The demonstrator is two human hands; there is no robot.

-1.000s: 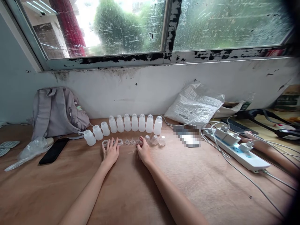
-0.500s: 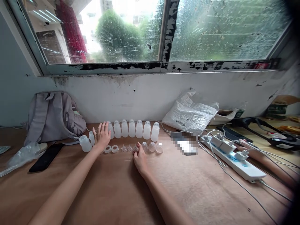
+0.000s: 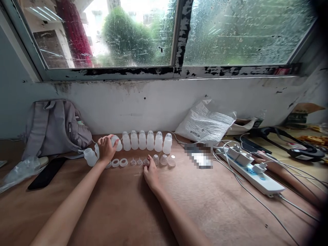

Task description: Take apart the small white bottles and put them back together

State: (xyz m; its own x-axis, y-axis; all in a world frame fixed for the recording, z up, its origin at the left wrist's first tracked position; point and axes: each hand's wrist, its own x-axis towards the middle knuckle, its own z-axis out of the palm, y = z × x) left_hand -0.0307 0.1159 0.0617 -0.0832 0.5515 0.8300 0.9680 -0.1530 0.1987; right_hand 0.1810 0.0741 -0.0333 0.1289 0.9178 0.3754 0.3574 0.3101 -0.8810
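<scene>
My left hand (image 3: 105, 149) is closed on a frosted baby bottle (image 3: 117, 143) with a clear cap, at the left end of a row of similar bottles (image 3: 142, 140). This bottle leans a little; the palm hides part of it. To the left stand uncapped bottles (image 3: 90, 157), one partly behind the hand. White collar rings (image 3: 123, 162) lie in front. My right hand (image 3: 151, 173) has its fingertips closed on a clear bottle nipple (image 3: 146, 162), resting on the table. Two more nipples (image 3: 136, 162) lie left of it, and clear caps (image 3: 164, 160) stand right of it.
A grey backpack (image 3: 55, 126), a black phone (image 3: 47, 173) and a plastic bag (image 3: 22, 172) are on the left. A silver mailing bag (image 3: 205, 123) leans against the wall. On the right are a power strip (image 3: 258, 176) with cables and another person's arm (image 3: 284, 174).
My left hand has closed from spread fingers onto the leftmost capped bottle, which now tilts. The right hand stays at the nipple. The view has shifted slightly.
</scene>
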